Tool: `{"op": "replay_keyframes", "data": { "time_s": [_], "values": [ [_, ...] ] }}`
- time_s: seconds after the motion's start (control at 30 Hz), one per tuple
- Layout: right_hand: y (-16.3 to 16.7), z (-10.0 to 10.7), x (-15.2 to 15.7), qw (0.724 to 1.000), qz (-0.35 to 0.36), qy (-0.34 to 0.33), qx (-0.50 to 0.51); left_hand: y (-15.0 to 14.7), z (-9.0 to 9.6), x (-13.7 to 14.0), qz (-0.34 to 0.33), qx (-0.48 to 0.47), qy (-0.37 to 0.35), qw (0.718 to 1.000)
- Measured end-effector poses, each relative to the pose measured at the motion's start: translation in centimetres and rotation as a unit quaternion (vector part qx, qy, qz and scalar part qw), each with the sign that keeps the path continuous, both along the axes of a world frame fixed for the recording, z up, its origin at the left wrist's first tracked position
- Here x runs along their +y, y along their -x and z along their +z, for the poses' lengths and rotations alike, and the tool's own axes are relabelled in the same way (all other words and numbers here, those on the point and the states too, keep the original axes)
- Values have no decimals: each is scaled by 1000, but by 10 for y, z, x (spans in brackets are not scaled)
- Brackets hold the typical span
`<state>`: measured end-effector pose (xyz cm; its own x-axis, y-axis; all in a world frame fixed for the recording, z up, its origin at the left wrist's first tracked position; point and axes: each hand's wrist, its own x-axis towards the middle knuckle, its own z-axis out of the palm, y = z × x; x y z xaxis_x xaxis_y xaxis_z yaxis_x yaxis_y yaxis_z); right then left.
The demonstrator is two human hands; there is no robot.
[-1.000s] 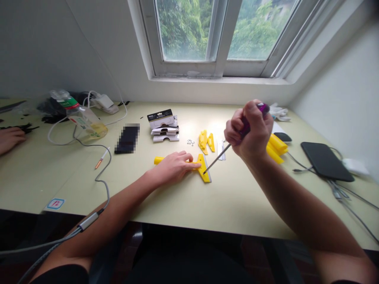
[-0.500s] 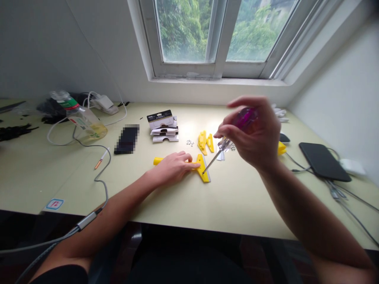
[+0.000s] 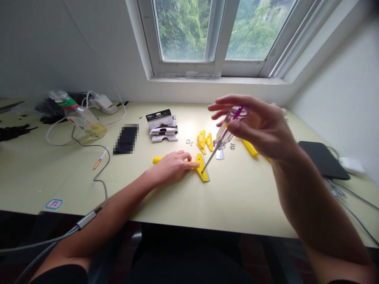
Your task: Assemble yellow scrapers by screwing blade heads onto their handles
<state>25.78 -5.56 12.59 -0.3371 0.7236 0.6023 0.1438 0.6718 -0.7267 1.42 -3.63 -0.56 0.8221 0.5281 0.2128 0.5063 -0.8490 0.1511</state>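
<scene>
My left hand [image 3: 173, 167] is closed over the handle of a yellow scraper [image 3: 203, 169], pressing it flat on the table, with one finger reaching toward its head. A grey blade edge shows along the head's right side. In my right hand [image 3: 257, 126] is a screwdriver [image 3: 224, 132] with a clear and purple handle, held between thumb and fingers. Its shaft slants down to the left and the tip meets a hole or screw in the scraper head. Yellow plastic pieces [image 3: 201, 142] lie just behind, beside some flat metal blades [image 3: 219, 155].
Small metal fasteners lie in two piles, one left [image 3: 189, 141] and one right [image 3: 232, 146]. Another yellow handle [image 3: 250, 148] is partly behind my right hand. Stacked boxes [image 3: 164, 128], a dark pixelated item [image 3: 126, 139], a cigarette [image 3: 101, 158], a tilted bottle [image 3: 85, 122] and a black phone-like slab [image 3: 324, 159] surround the work.
My right hand has turned around the screwdriver handle, its fingers now more stretched and the clear handle more exposed. The tip stays on the scraper head; my left hand holds still.
</scene>
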Motion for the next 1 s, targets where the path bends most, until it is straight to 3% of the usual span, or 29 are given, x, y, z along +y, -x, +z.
{"op": "replay_keyframes", "data": {
  "time_s": [0.13,0.27,0.43,0.57,0.7,0.87,1.0],
  "values": [
    [-1,5,-6,999,-49,-8,0,0,-1,0,-4,-6,-2,1000],
    [0,3,-9,1000,-17,7,16,0,0,0,-1,-5,1,1000],
    [2,2,-8,999,-25,-41,-2,0,-1,1,0,4,1,1000],
    [0,2,-9,1000,-2,-30,-9,0,-1,1,2,10,2,1000],
    [-2,3,-9,995,-64,-75,-12,0,0,0,0,9,-2,1000],
    [-6,8,-12,997,-35,-60,-37,0,1,0,3,15,0,1000],
    [-9,9,-11,991,-78,-97,-57,-1,1,0,5,16,0,1000]
  ]
}}
